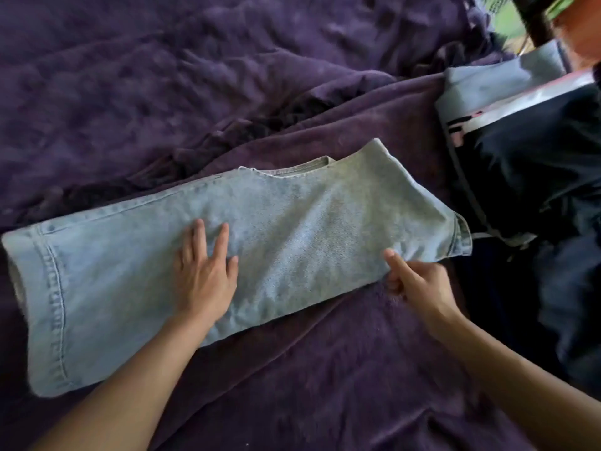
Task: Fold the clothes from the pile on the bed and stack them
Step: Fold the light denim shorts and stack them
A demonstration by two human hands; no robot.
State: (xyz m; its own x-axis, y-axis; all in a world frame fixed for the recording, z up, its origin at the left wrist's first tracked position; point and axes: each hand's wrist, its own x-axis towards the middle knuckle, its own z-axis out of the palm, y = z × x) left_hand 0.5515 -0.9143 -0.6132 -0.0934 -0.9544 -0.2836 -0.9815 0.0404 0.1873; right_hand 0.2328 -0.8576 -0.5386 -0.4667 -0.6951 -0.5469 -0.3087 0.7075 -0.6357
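Left hand flat and spread on jeans; right hand in a pinch on their edge.

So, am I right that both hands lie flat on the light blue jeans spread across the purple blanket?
Not quite: only the left hand lies flat on the light blue jeans. The right hand pinches their near edge, as the head view shows. They do lie across the purple blanket.
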